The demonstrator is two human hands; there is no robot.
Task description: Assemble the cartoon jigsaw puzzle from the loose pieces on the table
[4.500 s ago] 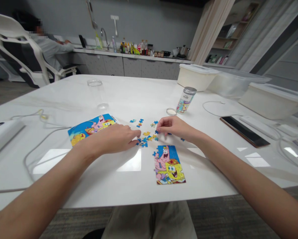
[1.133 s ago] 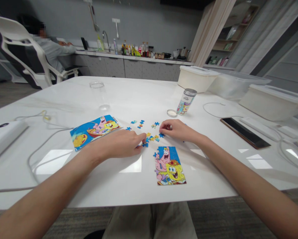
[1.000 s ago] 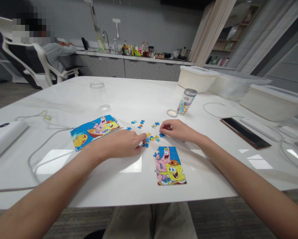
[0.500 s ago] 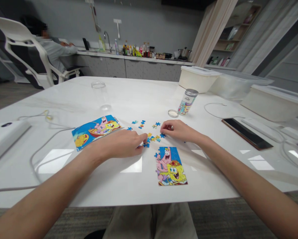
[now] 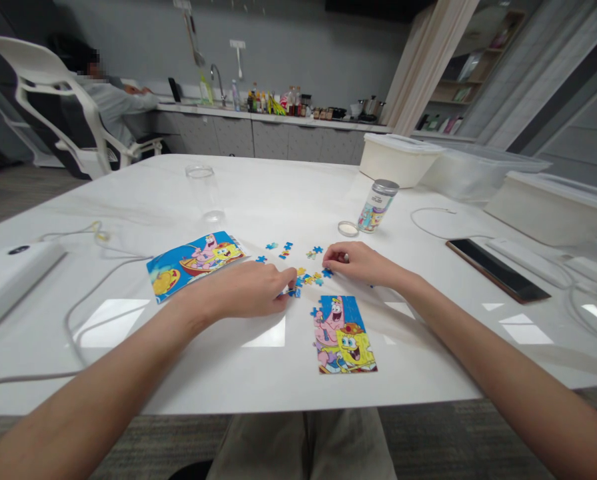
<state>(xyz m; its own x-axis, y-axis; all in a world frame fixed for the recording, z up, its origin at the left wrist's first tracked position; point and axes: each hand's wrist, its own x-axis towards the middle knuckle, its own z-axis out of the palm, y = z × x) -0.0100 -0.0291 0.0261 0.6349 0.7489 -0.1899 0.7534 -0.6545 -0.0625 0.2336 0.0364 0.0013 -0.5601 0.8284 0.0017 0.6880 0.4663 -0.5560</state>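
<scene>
A partly assembled jigsaw puzzle (image 5: pixel 346 337), showing a pink starfish and a yellow sponge character, lies near the table's front edge. Just beyond it is a loose cluster of puzzle pieces (image 5: pixel 308 279). My left hand (image 5: pixel 261 288) is at the cluster's left side, thumb and index finger pinched on a puzzle piece mostly hidden by the fingers. On the right side, the curled fingers of my right hand (image 5: pixel 353 262) close on a blue puzzle piece (image 5: pixel 327 273). The picture sheet (image 5: pixel 193 262) with the same characters lies partly behind my left forearm.
Behind the pieces stand a printed canister (image 5: pixel 378 205) with a silver lid beside it (image 5: pixel 348 229), and a clear jar (image 5: pixel 204 193). A phone (image 5: pixel 497 270), storage boxes (image 5: pixel 401 160) and cables are at right. A power strip (image 5: pixel 18 280) lies left. Another person sits at the far left.
My left fingers have shifted slightly, and the pale piece edge between them shows less now. My right hand stays nearly still at the blue piece. The whole view has moved a little.
</scene>
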